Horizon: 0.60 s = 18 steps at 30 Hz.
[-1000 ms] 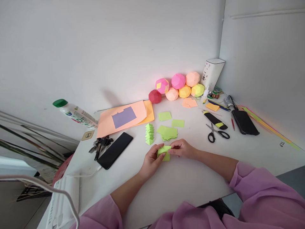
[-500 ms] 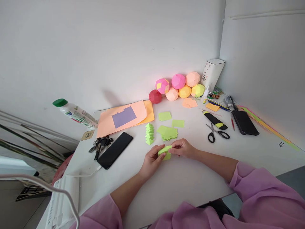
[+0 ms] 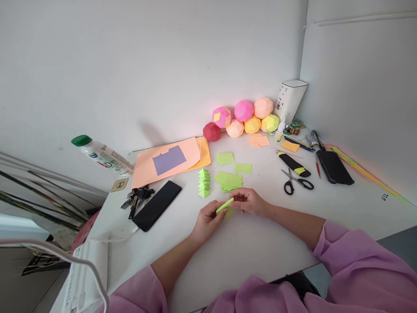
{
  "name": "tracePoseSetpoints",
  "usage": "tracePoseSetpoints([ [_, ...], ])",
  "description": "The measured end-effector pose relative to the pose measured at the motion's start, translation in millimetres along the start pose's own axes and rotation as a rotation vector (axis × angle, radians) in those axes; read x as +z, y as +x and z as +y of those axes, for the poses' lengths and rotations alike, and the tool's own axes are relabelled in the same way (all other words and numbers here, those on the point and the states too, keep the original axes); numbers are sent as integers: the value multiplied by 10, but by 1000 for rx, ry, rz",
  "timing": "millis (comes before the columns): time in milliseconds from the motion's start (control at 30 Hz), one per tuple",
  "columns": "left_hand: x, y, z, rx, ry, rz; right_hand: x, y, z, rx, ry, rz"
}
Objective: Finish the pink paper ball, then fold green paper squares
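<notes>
Between my two hands is a small green paper piece (image 3: 224, 206), bent over along its length. My left hand (image 3: 210, 216) pinches its left end between thumb and fingers. At the right end, my right hand (image 3: 249, 202) is closed on the same paper. Just beyond my hands lies a loose pile of green paper pieces (image 3: 229, 180), with more green slips (image 3: 225, 158) behind it. A row of folded green paper units (image 3: 204, 183) stands left of the pile.
Faceted paper balls (image 3: 243, 111) are stacked by the wall. Scissors (image 3: 297, 181) and a utility knife (image 3: 293, 164) lie to the right. A phone (image 3: 157, 205), keys (image 3: 137, 199) and coloured sheets (image 3: 143, 161) sit left, near a white bottle (image 3: 104, 155).
The green paper has been bent over further, so its face shows as a narrower strip. Both hands stay in nearly the same spot.
</notes>
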<state>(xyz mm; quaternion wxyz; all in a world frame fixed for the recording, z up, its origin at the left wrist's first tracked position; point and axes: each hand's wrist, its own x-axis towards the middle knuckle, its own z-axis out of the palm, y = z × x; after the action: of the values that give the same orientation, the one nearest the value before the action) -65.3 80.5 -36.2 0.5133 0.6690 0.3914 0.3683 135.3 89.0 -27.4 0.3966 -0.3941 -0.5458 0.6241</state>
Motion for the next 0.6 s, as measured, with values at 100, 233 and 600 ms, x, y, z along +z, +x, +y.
tracePoseSetpoints([
  [100, -1, 0, 11, 2, 13, -3, -10, 9, 14, -16, -11, -4],
  [233, -3, -4, 13, -14, 7, -17, -10, 16, 3, -10, 7, 11],
  [600, -10, -6, 17, -39, -19, -25, -20, 22, 19, -24, -2, 9],
])
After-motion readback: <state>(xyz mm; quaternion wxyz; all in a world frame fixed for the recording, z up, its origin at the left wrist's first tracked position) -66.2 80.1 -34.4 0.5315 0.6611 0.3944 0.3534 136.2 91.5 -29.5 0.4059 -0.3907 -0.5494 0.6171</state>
